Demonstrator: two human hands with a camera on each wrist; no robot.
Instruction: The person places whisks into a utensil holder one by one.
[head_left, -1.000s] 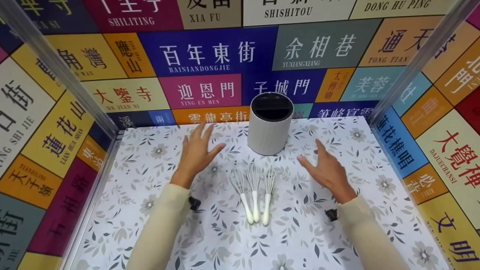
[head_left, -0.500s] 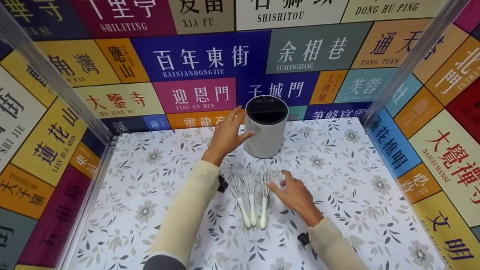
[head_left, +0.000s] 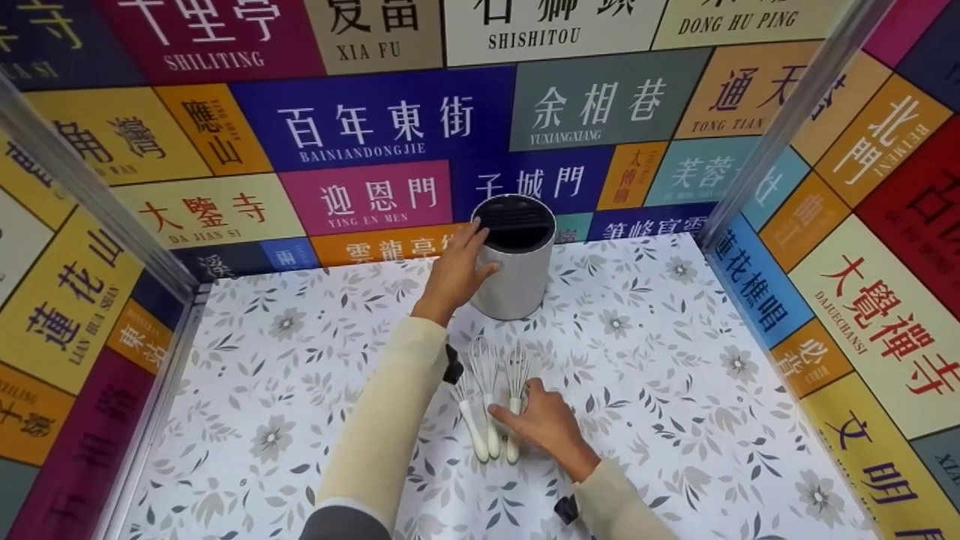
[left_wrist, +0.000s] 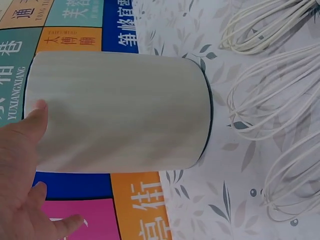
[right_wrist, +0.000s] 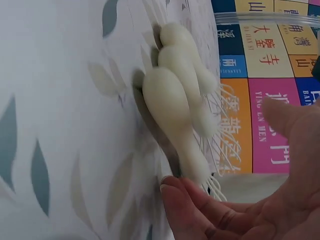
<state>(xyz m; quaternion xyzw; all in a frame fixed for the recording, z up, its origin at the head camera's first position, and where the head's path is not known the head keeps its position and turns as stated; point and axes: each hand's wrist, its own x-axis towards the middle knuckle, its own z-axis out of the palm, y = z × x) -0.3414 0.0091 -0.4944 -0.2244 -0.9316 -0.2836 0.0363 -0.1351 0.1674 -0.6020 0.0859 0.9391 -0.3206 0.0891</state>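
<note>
three whisks point(head_left: 487, 405) lie side by side near the middle of the worktop point(head_left: 675, 390), handles toward the near edge and wire heads toward the far edge; one holder point(head_left: 514, 259) stands upright close to the middle of the far edge. each whisk has a smooth cream-white bulbous handle point(right_wrist: 172, 112) and a balloon of thin pale wires point(left_wrist: 270, 100), and the three handles touch or nearly touch each other. the holder is a plain pale cylinder with a dark slotted top and a thin dark rim at its base. the left hand point(head_left: 454, 274) rests against the holder's left side, thumb point(left_wrist: 30, 125) pressed on its wall and fingers spread loosely round it, more a light steadying hold than a tight grip. the right hand point(head_left: 544, 427) lies over the rightmost whisk, its fingertips point(right_wrist: 175, 192) touching the neck where handle meets wires; the fingers are only gently bent, and whether they have closed round the handle cannot be told. the worktop wears a white cloth printed with grey leaves and flowers.
</note>
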